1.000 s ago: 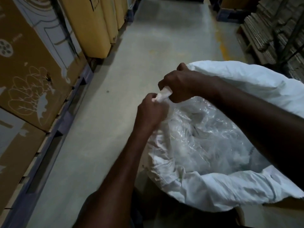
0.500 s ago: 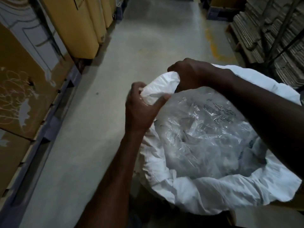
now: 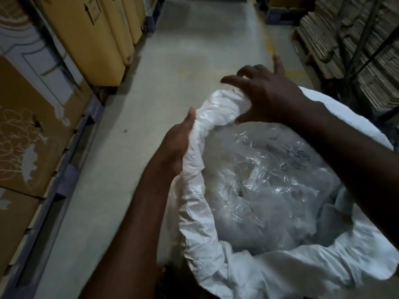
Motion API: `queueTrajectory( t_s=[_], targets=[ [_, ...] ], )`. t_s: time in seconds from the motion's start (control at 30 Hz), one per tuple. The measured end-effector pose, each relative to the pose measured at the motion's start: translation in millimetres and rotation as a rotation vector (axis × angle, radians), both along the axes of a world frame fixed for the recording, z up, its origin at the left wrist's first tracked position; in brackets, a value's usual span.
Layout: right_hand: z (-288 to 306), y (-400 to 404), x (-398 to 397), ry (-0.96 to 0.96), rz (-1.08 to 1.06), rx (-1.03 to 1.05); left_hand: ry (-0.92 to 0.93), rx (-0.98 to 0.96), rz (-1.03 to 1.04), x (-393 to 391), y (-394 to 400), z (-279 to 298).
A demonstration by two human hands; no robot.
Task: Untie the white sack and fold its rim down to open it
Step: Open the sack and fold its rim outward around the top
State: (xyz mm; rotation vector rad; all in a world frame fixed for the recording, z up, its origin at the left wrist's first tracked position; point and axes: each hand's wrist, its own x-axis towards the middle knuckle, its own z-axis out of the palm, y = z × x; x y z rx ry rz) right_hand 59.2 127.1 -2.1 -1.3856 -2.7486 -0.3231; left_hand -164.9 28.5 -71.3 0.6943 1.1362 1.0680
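White sack (image 3: 216, 244) gripped at its rolled rim (image 3: 218, 108), mouth open.

The bunched far-left part of the rim is clasped by the left hand (image 3: 174, 147), whose fingers are closed around the fabric. The right hand (image 3: 265, 93) is laid over the same roll just beside it, fingers spread and apart, with only the thumb and palm seen touching the cloth. Inside the opened mouth a crumpled clear plastic liner (image 3: 269, 190) is exposed. The sack stands on a concrete floor (image 3: 183, 61), in an aisle between cardboard boxes (image 3: 90, 35) at the left and stacked cardboard (image 3: 345, 35) at the right.
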Motion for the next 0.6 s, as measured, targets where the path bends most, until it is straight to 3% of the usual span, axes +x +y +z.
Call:
queueTrajectory(
  t_s=[0.03, 0.07, 0.1, 0.13, 0.17, 0.27, 0.3, 0.33, 0.43, 0.5, 0.6],
  targets=[
    [-2.0, -3.6, 9.9, 0.036, -0.034, 0.041, -0.248, -0.063, 0.022, -1.2, 1.5, 1.1],
    [-5.5, -6.8, 17.2, 0.068, -0.062, 0.039, -0.361, -0.103, 0.058, -2.3, 4.5, 1.2],
    [-10.1, -8.3, 22.3, 0.102, -0.075, 0.029, -0.327, -0.13, 0.088, -1.6, 7.5, 2.1],
    [-14.8, -8.9, 25.9, 0.14, -0.086, 0.022, -0.163, -0.135, 0.109, 0.2, 10.1, 2.9],
    [-19.1, -8.0, 28.7, 0.187, -0.105, 0.0, 0.115, -0.106, 0.126, 3.1, 12.0, 4.8],
    [-24.8, -5.3, 28.1, 0.279, -0.13, -0.175, 1.154, 0.176, 0.208, 10.3, 15.2, -0.1],
    [-25.7, -3.1, 25.8, 0.277, -0.123, -0.237, 1.373, 0.301, 0.228, 14.3, 13.9, -3.2],
    [-26.3, -0.9, 23.8, 0.27, -0.134, -0.299, 1.46, 0.458, 0.239, 18.3, 13.3, -5.2],
    [-20.7, 3.8, 23.6, 0.334, -0.193, -0.487, 1.466, 0.698, 0.16, 42.4, 15.6, -6.1],
    [-15.5, 5.2, 27.0, 0.357, -0.202, -0.594, 1.577, 0.594, -0.013, 62.6, 16.2, -7.0],
    [-2.8, 6.2, 35.1, 0.428, -0.273, -0.733, 1.564, 0.496, -0.236, 78.9, 24.2, -6.5]
  ],
)
